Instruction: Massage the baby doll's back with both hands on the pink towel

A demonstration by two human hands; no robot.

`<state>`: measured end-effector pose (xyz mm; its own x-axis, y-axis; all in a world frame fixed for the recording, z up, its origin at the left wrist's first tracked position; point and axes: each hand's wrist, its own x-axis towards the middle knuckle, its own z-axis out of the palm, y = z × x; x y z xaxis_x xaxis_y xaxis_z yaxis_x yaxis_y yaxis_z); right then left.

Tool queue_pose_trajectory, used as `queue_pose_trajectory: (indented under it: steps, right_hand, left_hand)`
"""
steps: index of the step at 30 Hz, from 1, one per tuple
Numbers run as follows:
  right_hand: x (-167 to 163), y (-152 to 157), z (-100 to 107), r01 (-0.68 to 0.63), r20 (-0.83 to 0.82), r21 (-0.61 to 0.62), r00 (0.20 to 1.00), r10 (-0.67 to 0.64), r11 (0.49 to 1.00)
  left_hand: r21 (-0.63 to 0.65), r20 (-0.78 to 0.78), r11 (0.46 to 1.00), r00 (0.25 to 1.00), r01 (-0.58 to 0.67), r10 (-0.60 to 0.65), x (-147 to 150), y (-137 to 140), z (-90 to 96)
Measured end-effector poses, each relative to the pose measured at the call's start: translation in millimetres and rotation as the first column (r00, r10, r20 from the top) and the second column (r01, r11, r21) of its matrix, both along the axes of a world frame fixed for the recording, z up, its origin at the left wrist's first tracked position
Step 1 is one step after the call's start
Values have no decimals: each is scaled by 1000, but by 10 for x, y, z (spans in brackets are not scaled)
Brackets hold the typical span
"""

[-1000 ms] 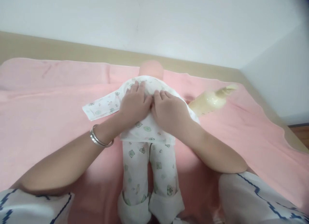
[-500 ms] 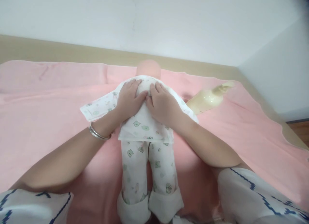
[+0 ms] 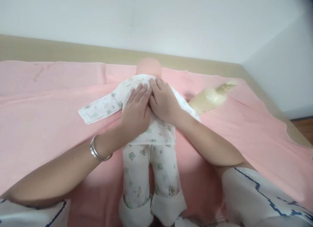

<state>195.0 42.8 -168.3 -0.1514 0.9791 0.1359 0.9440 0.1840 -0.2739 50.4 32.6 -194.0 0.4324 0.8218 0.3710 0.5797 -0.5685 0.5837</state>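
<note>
A baby doll (image 3: 148,66) lies face down, or with its face hidden, the rounded head at the far end. It wears a white printed top (image 3: 160,135) and matching trousers (image 3: 137,171) with turned-up cuffs. My left hand (image 3: 137,111) rests flat on the middle of the top, fingers extended and pointing away from me. Beside it, my right hand (image 3: 165,100) lies flat on the upper part of the top, fingers stretched toward the head. The two hands touch at the thumbs and fingers. One sleeve (image 3: 99,109) stretches out to the left.
A pink blanket (image 3: 44,119) covers the tan surface (image 3: 80,49) underneath. To the right lies a shiny pale-yellow object (image 3: 211,96) with a narrow twisted end, partly behind the doll's sleeve. A white wall (image 3: 156,21) stands at the back.
My left hand has slid down and toward me on the top, its fingers now closer together. My right hand has shifted slightly up toward the head.
</note>
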Motion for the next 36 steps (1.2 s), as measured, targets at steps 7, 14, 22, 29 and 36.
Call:
queue_pose_trajectory:
  steps: [7,14,22,29,36]
  right_hand:
    - [-138,-215,47,3,77,13,997,-4,1000]
    - [-221,-321,12,-96,74,45,993,92,994]
    - [-32,15,-113,-71,-89,72,993,78,995]
    - [49,139,-165,2,-111,72,994,6,997]
    - [48,131,-156,-23,-105,95,994,33,995]
  left_hand:
    - [-120,114,992,992,-36,50,-68,193,-55]
    - [-94,139,990,983,-109,122,-124,380,-157]
    - [-179,95,973,982,-143,162,-55,219,-88]
    - [-140,14,989,998,-52,54,30,-18,-35]
    - [-278,112,958,988,-75,110,17,80,-3]
